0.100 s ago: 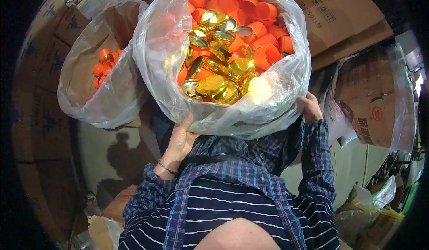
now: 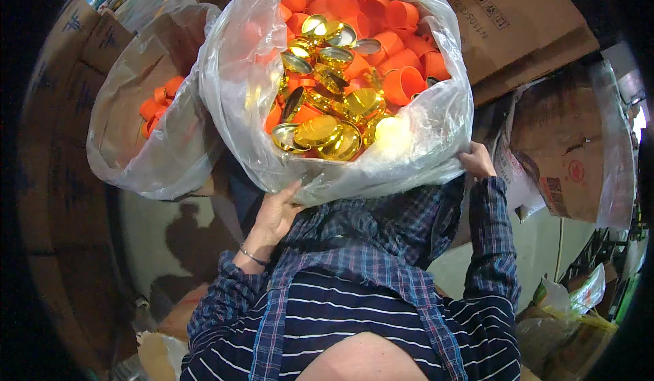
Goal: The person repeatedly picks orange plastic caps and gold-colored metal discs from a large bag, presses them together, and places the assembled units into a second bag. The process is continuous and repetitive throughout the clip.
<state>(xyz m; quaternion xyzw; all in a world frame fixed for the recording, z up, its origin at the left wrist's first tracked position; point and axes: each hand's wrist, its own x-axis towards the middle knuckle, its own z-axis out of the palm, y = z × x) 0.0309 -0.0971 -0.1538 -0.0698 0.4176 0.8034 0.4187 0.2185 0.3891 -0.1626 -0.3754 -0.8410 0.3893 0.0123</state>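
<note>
In front of me stands a large translucent plastic bag (image 2: 381, 187), its mouth spread wide. Inside lie many round orange plastic caps (image 2: 403, 84), with shiny gold metal lids (image 2: 319, 131) heaped over their near left part. My left hand (image 2: 276, 214) grips the bag's near left edge, thumb on the outside and its other fingers partly hidden. At the near right edge, my right hand (image 2: 478, 161) is closed on the plastic, its fingertips tucked against the bag.
To the left, a second plastic-lined box (image 2: 146, 170) holds several orange caps (image 2: 153, 108). Stacked cardboard cartons (image 2: 68, 176) line the left side. A flattened carton (image 2: 504, 26) lies far right, and a worn carton (image 2: 565, 156) stands below it. Plastic scraps (image 2: 572, 299) lie lower right.
My right hand and forearm have moved slightly to the right along the bag's edge. The bag and its contents have shifted a little to the left.
</note>
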